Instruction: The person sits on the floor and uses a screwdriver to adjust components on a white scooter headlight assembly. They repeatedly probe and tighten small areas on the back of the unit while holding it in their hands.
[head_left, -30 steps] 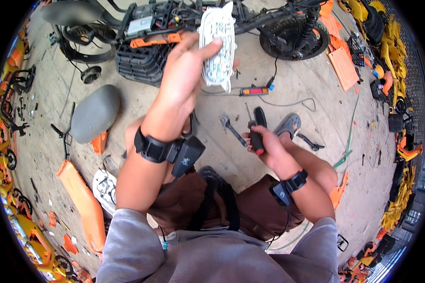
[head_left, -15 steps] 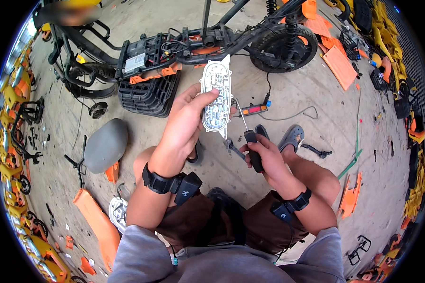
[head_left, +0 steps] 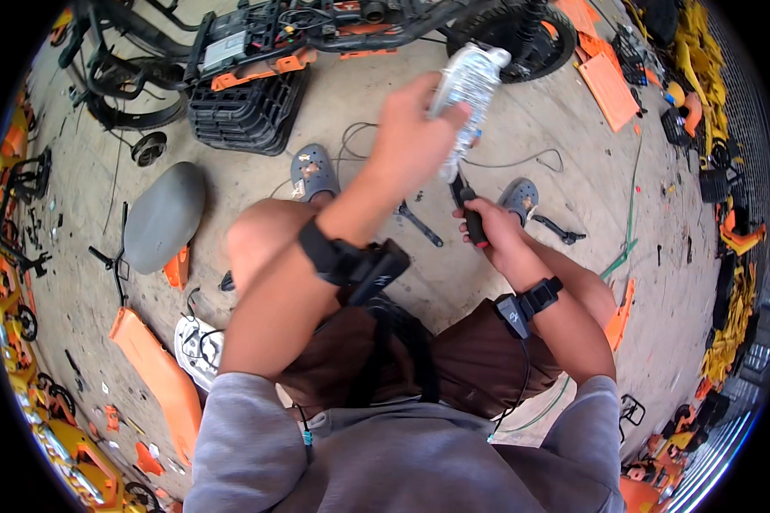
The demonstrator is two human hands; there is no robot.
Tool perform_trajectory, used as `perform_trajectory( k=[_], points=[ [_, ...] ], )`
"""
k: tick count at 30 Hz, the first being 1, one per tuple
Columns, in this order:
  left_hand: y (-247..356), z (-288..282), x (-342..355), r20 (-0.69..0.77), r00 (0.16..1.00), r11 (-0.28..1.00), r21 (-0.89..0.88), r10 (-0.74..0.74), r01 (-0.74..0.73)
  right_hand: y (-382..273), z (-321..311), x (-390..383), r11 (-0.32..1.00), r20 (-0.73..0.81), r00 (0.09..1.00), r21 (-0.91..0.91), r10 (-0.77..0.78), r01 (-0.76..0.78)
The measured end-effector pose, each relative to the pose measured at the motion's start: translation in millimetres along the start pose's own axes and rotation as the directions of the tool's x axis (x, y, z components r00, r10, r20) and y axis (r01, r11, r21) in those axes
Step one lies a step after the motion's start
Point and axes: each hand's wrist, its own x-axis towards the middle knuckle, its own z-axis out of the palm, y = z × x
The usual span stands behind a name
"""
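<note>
My left hand (head_left: 415, 132), stretched forward, grips a silvery oblong metal-looking part (head_left: 475, 81) by its near side. The part is tilted and smeared by motion, its thumb-side face toward me. Below its lower end, my right hand (head_left: 498, 221) is wrapped round the black handle of a screwdriver (head_left: 475, 227), whose butt end is red. The screwdriver points up at the lower end of the part. Whether its tip touches the part cannot be made out.
A stripped motorbike frame (head_left: 316, 38) with its wheel (head_left: 539, 51) spans the far side. A black crate (head_left: 239, 115), a grey seat (head_left: 167, 218) and a long orange panel (head_left: 158, 376) lie to the left. A dark bar-like part (head_left: 421, 227) rests between my feet.
My left hand has carried the silvery part forward and to the right, tilting it. My right hand has moved slightly up and right with the screwdriver. The view has shifted.
</note>
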Motion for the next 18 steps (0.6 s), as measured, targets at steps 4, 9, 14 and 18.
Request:
perform_trajectory(
  k=[4,9,14,18],
  points=[
    [-15,5,2,-0.030,0.977,0.894,0.410,0.213,-0.182,40,-2,57,0.965,-0.032,0.987,-0.206,0.159,-0.162],
    [-30,42,6,-0.110,0.979,0.969,0.196,0.172,-0.148,62,14,100,0.774,0.019,0.994,-0.629,0.104,-0.069],
    [-33,83,15,-0.178,0.974,0.985,0.124,0.137,-0.116,58,-3,104,0.668,-0.066,0.998,-0.742,0.015,-0.059],
    [-49,98,36,-0.284,0.949,0.985,0.141,0.136,-0.098,49,7,116,0.581,-0.032,0.999,-0.814,-0.003,-0.024]
  ],
)
